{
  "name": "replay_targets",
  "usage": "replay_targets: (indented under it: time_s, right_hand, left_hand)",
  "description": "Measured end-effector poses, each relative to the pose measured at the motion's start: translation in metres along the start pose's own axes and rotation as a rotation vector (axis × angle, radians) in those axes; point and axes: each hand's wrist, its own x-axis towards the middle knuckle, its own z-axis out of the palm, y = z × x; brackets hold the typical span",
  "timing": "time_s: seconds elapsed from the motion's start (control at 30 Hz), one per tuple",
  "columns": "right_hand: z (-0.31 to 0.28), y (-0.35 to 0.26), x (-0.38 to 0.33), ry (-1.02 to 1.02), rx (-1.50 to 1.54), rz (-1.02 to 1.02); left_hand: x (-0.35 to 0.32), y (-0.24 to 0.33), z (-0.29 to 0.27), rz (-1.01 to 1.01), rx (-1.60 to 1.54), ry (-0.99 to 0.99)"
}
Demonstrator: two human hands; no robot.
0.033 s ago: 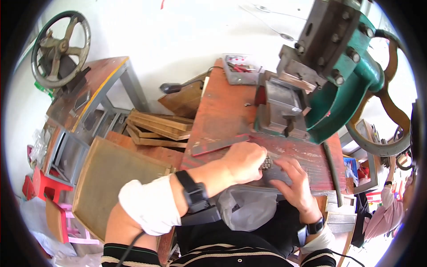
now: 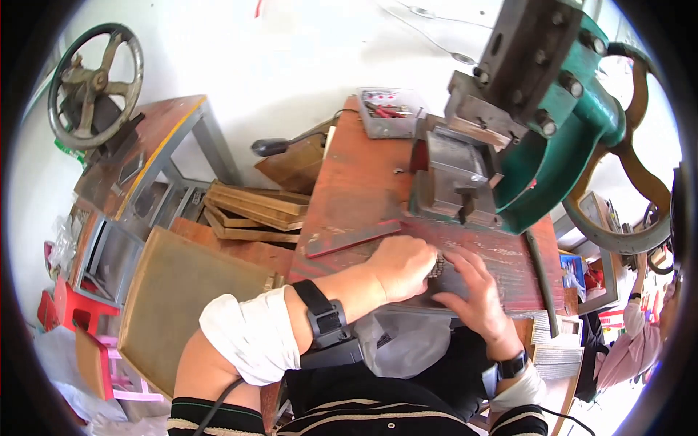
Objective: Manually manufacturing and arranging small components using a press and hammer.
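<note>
Over the near edge of the red worn bench [image 2: 349,174], my left hand [image 2: 407,265] is closed, with a small grey ridged piece [image 2: 436,267] showing at its thumb side. The fist hides most of that piece, and its kind is not clear. My right hand [image 2: 471,291] is just right of it, thumb and fingers apart, fingertips close to the piece; I cannot tell whether they touch it. A flat dark strip with a red edge [image 2: 352,240] lies left of my hands. Behind them stands a green hand press [image 2: 560,152] with a metal die block [image 2: 459,174].
A clear plastic box of small parts [image 2: 389,116] sits at the bench's back. A dark rod [image 2: 539,280] lies along the right edge. Below the front edge hangs a translucent bag [image 2: 411,341]. Wooden trays [image 2: 196,291] are stacked at left. Far right, another person's pink sleeve [image 2: 629,360] shows.
My right hand's fingers have come slightly up and left, nearer the ridged piece. My left hand stays closed. The whole view has shifted a little.
</note>
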Motion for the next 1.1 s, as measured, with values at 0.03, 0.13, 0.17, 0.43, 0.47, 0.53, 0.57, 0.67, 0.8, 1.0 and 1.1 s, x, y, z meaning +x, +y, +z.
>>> replay_targets:
  time_s: [0.03,0.13,0.17,0.43,0.47,0.53,0.57,0.67,0.8,1.0,1.1]
  right_hand:
    - [0.002,0.006,0.004,-0.001,-0.001,-0.024]
    - [0.013,0.034,0.011,-0.035,0.061,-0.035]
    - [0.021,0.041,0.014,-0.064,0.107,-0.029]
    - [0.017,0.056,0.008,-0.097,-0.011,0.024]
    - [0.011,0.055,0.008,-0.103,0.008,0.030]
    - [0.018,0.061,0.007,-0.114,0.009,0.018]
    - [0.019,0.069,0.007,-0.116,-0.011,0.008]
    - [0.021,0.077,0.009,-0.158,-0.041,-0.006]
    - [0.019,0.084,0.005,-0.152,-0.077,0.010]
    - [0.016,0.087,0.006,-0.159,-0.113,-0.016]
    - [0.019,0.092,0.007,-0.154,-0.143,-0.028]
  left_hand:
    - [0.007,0.001,0.014,0.051,-0.012,0.029]
    - [0.004,-0.010,0.032,0.062,-0.107,0.086]
    - [-0.004,-0.015,0.034,0.034,-0.187,0.132]
    - [-0.287,-0.022,-0.063,-0.873,0.058,0.242]
    - [-0.344,-0.018,-0.062,-0.866,0.166,0.137]
    - [-0.429,0.001,-0.039,-0.810,0.326,0.031]
    - [-0.449,0.020,-0.022,-0.761,0.369,0.040]
    - [-0.459,0.064,0.009,-0.687,0.263,-0.316]
    - [-0.478,0.072,0.013,-0.669,0.170,-0.185]
    - [-0.470,0.023,-0.003,-0.563,-0.055,-0.373]
    - [-0.473,-0.001,0.000,-0.495,-0.178,-0.590]
